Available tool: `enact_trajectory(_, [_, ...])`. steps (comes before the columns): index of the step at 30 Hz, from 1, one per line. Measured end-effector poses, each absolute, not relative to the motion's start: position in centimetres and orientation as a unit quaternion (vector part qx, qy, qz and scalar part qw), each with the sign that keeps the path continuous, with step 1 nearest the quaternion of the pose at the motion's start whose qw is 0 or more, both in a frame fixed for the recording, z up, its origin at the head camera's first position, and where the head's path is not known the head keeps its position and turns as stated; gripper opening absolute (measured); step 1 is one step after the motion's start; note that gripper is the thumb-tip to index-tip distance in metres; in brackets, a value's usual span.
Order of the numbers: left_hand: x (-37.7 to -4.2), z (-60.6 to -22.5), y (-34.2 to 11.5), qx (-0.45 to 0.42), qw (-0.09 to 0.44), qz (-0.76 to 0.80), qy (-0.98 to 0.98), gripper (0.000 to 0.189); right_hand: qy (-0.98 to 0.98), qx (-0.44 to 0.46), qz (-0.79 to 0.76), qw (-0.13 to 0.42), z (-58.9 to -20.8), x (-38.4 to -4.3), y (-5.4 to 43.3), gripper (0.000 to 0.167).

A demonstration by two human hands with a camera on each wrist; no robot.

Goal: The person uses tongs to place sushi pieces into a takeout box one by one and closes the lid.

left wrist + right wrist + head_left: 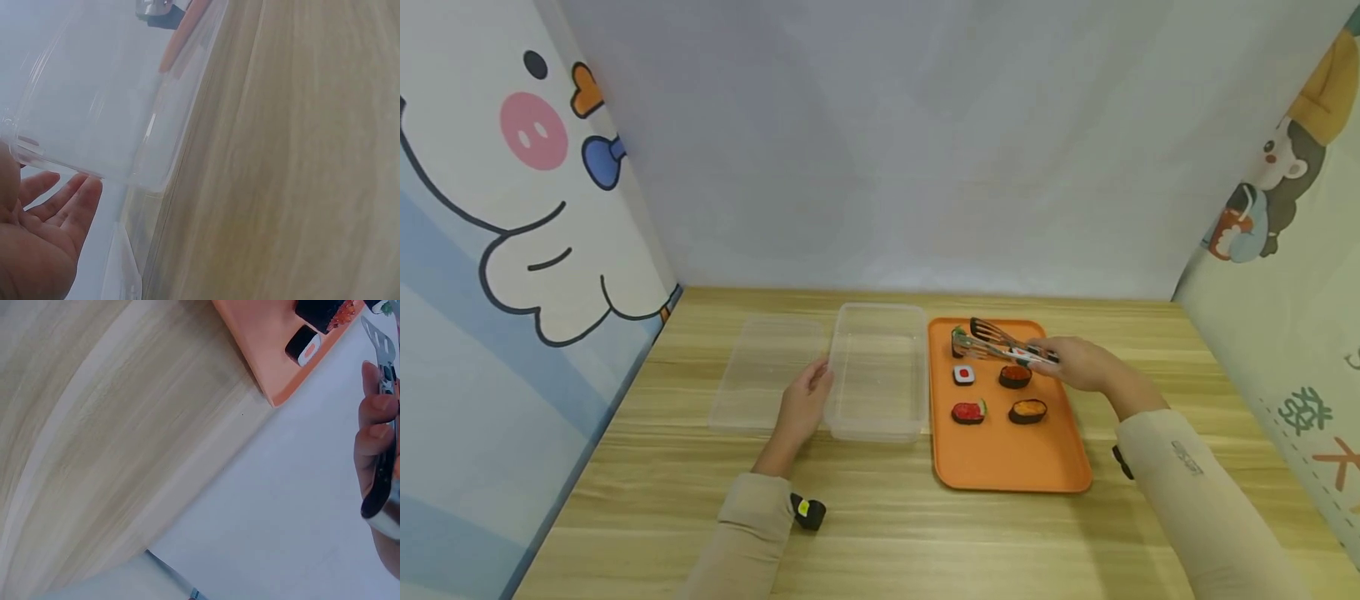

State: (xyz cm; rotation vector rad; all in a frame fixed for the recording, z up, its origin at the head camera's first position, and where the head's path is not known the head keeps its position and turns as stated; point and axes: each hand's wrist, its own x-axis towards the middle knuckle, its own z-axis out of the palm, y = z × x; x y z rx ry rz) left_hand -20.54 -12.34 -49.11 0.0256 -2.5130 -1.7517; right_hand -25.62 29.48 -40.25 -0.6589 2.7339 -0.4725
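Note:
My right hand (1078, 362) grips slotted metal serving tongs (1000, 343) by the handles; they appear in the right wrist view too. Their two heads stand apart over the back of an orange tray (1000, 467), close to a dark sushi piece with a green top (957, 343). More toy sushi lies on the tray: a small roll (964, 375), a red-topped piece (968, 412), an orange-topped piece (1027, 411) and a roe piece (1015, 377). My left hand (805, 400) touches the left side of a clear plastic box (880, 429), its fingers fairly straight in the left wrist view; the thumb is mostly hidden.
A clear flat lid (767, 375) lies left of the box on the wooden table (880, 533). By my left wrist is a small black piece with a yellow-green mark (808, 512). A pale wall (895, 167) stands behind the table, with printed panels on both sides.

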Motion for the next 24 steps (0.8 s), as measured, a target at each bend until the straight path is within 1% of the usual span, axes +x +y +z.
enact_trajectory(4, [-20.4,-49.1,-12.3,0.009,0.044,-0.571,-0.82,0.042,0.947,-0.233,-0.161,0.151,-40.5,-25.9,29.4,0.054])
enact_trajectory(14, [-20.2,-49.1,-12.1,0.014,0.049,-0.569,-0.821,0.041,0.942,-0.254,-0.167,0.145,-41.3,-26.4,29.5,0.046])
enact_trajectory(24, [-20.2,-48.9,-12.1,0.006,0.048,-0.568,-0.822,0.041,0.947,-0.248,-0.167,0.121,-40.8,-26.0,29.3,0.045])
